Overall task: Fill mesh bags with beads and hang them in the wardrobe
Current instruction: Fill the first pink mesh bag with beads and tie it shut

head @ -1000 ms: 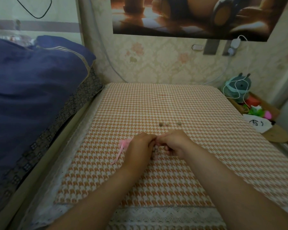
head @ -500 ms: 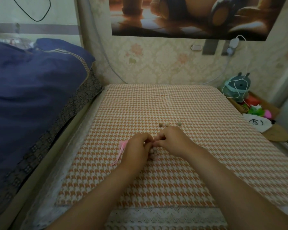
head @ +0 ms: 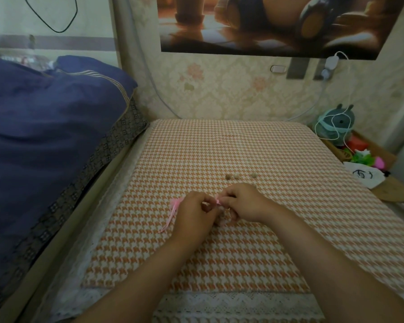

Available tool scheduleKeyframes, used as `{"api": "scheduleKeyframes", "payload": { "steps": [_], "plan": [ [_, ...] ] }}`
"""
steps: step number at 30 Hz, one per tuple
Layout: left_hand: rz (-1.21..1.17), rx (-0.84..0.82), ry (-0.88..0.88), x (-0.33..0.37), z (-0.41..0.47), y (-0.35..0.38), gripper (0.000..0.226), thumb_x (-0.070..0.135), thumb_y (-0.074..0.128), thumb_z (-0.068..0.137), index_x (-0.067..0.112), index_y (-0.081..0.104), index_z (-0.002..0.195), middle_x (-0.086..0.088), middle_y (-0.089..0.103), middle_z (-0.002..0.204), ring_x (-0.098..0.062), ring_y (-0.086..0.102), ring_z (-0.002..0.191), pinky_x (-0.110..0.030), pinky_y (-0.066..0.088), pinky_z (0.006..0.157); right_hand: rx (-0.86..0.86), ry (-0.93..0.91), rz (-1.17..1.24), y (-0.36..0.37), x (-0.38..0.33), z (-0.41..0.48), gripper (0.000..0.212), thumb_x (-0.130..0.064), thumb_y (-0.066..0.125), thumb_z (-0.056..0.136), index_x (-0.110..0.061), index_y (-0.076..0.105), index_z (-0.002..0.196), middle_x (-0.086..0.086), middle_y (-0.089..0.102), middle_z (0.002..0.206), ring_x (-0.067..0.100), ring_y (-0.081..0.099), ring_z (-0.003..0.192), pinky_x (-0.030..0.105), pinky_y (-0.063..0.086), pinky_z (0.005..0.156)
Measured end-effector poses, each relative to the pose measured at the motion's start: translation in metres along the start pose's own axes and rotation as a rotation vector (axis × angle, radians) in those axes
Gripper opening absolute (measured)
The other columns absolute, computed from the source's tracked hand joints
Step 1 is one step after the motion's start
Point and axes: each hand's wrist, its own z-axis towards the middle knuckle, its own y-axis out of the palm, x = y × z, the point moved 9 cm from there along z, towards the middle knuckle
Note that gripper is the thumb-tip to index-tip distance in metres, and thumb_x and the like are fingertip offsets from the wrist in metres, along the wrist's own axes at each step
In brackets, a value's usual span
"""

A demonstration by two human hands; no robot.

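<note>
My left hand [head: 194,212] and my right hand [head: 243,201] meet over the middle of the orange houndstooth table cloth [head: 289,241]. Both pinch a small pink mesh bag [head: 218,202] at its top; most of the bag is hidden under my fingers. A second pink bag with ribbon [head: 173,208] lies on the cloth just left of my left hand. Three small tan beads [head: 236,176] rest in a row on the cloth a little beyond my hands.
A dark blue quilt [head: 44,141] is piled on the bed along the left. At the right edge stand a teal toy with a white cable [head: 336,123], a white drawstring pouch [head: 364,177] and a round wooden disc [head: 392,192]. The wall lies behind the table.
My hands stayed in place while the fingers shifted on the bag; a bit of pink now shows between the fingertips.
</note>
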Motion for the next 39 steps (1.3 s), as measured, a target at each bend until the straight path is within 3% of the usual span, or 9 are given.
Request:
{"api": "scheduleKeyframes", "payload": {
  "steps": [5,11,14,19,21,24,28,33,39],
  "plan": [
    [-0.083,-0.001,-0.050,0.003,-0.001,-0.004,0.006,0.024,0.075,0.082,0.027,0.078,0.078,0.013,0.071,0.076,0.001,0.064,0.072,-0.020,0.053,0.071,-0.020,0.051,0.089,0.003,0.004,0.001,0.030,-0.023,0.056,0.102,-0.003,0.070,0.085,0.002,0.060,0.051,0.015,0.059,0.050,0.042,0.059,0.069],
    [-0.104,0.044,-0.101,0.003,-0.003,-0.008,0.015,0.025,0.073,0.085,0.024,0.078,0.071,0.013,0.071,0.069,0.002,0.064,0.070,-0.015,0.051,0.065,-0.014,0.074,0.146,0.004,-0.001,-0.003,0.030,-0.019,0.056,0.102,-0.010,0.067,0.076,-0.005,0.060,0.046,0.012,0.055,0.046,0.028,0.052,0.055],
    [-0.073,0.055,-0.136,-0.001,-0.002,-0.008,0.015,0.025,0.071,0.084,0.025,0.077,0.071,0.014,0.070,0.068,0.005,0.064,0.067,-0.011,0.049,0.060,0.009,0.088,0.196,0.002,0.001,-0.003,0.025,-0.016,0.060,0.100,0.002,0.072,0.087,-0.006,0.061,0.045,0.006,0.054,0.040,0.020,0.049,0.047],
    [-0.060,0.009,-0.227,-0.009,0.000,-0.005,0.015,0.027,0.071,0.082,0.020,0.077,0.070,0.008,0.071,0.060,0.003,0.063,0.053,-0.007,0.042,0.047,0.047,0.078,0.285,-0.001,0.002,-0.002,0.013,-0.008,0.066,0.094,0.001,0.075,0.098,0.015,0.071,0.074,0.009,0.059,0.045,0.023,0.052,0.047],
    [-0.068,-0.009,-0.256,-0.012,0.001,-0.004,0.016,0.026,0.071,0.081,0.016,0.075,0.069,0.007,0.068,0.055,0.003,0.060,0.047,-0.010,0.042,0.045,0.080,0.101,0.301,-0.004,0.006,-0.002,0.010,-0.003,0.064,0.094,0.001,0.073,0.098,0.015,0.070,0.075,0.011,0.060,0.044,0.023,0.053,0.045],
    [0.013,-0.028,-0.267,-0.016,0.003,-0.005,0.018,0.027,0.065,0.082,0.015,0.072,0.069,0.007,0.068,0.058,0.000,0.060,0.052,-0.015,0.045,0.049,0.112,0.129,0.281,-0.008,0.012,-0.002,0.006,-0.001,0.065,0.093,-0.003,0.071,0.093,0.009,0.070,0.071,0.014,0.062,0.046,0.026,0.055,0.047],
    [0.035,-0.029,-0.262,-0.018,0.007,-0.004,0.018,0.025,0.058,0.087,0.015,0.068,0.075,0.002,0.069,0.070,-0.011,0.063,0.066,-0.025,0.047,0.057,0.145,0.130,0.240,-0.010,0.012,-0.004,0.003,-0.003,0.067,0.092,-0.004,0.068,0.094,0.016,0.072,0.074,0.017,0.064,0.049,0.028,0.056,0.048],
    [-0.083,0.017,-0.339,-0.028,0.006,-0.002,0.015,0.021,0.057,0.086,0.017,0.066,0.076,0.001,0.070,0.073,-0.017,0.067,0.070,-0.034,0.057,0.068,0.181,0.192,0.272,-0.008,0.018,-0.004,0.013,-0.005,0.072,0.089,-0.001,0.063,0.098,0.026,0.069,0.075,0.021,0.063,0.048,0.029,0.055,0.045],
    [-0.115,0.029,-0.345,-0.028,0.004,0.000,0.014,0.022,0.057,0.089,0.017,0.065,0.079,-0.001,0.069,0.077,-0.019,0.066,0.075,-0.036,0.057,0.071,0.144,0.245,0.366,-0.004,0.031,-0.004,0.010,-0.002,0.070,0.090,-0.001,0.063,0.097,0.015,0.067,0.068,0.020,0.065,0.051,0.036,0.061,0.054]
  ]
}}
